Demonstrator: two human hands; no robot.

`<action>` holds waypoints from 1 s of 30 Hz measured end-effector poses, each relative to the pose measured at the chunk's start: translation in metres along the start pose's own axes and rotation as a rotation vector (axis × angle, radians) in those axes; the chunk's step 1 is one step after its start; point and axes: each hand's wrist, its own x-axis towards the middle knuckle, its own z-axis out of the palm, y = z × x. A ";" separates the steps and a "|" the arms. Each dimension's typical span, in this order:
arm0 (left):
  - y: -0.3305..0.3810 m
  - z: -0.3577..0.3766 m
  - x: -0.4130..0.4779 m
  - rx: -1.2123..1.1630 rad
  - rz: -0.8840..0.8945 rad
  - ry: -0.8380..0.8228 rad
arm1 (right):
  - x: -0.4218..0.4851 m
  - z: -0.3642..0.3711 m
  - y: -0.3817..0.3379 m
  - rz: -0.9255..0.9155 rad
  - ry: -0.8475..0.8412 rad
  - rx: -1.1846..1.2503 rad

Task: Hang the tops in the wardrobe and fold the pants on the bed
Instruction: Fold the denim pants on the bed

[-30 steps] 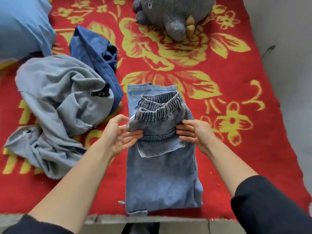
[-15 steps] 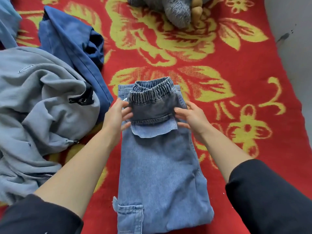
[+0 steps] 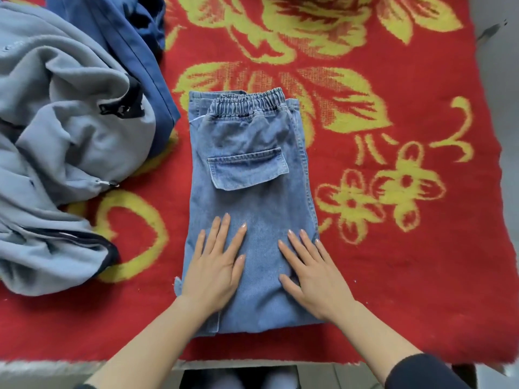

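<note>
Folded light-blue denim pants [image 3: 250, 169] lie flat in the middle of the bed, elastic waistband at the far end and a pocket flap on top. My left hand [image 3: 216, 265] presses flat on the near left part of the pants with straight fingers. My right hand [image 3: 311, 270] presses flat on the near right part. A crumpled grey zip top [image 3: 61, 141] lies at the left. A dark blue garment [image 3: 129, 43] lies partly under it at the far left.
The bed carries a red blanket with yellow flowers [image 3: 393, 248]. Its near edge [image 3: 252, 363] runs just below my forearms. A grey wall [image 3: 502, 108] borders the bed on the right.
Both hands let go of the waistband end, which now lies flat, and slid toward me onto the near half of the pants. The view moved closer and lower.
</note>
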 end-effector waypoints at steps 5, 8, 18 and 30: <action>0.004 0.004 -0.039 0.120 0.179 0.055 | -0.032 0.003 -0.001 -0.211 -0.011 -0.076; 0.007 0.016 -0.069 0.166 0.234 0.019 | -0.046 0.018 0.003 -0.301 -0.136 -0.096; 0.015 0.031 -0.078 0.417 0.233 0.014 | -0.042 0.031 -0.009 -0.203 -0.046 -0.245; 0.025 -0.080 -0.020 0.073 0.094 -0.436 | -0.015 -0.069 0.009 0.114 -0.364 0.641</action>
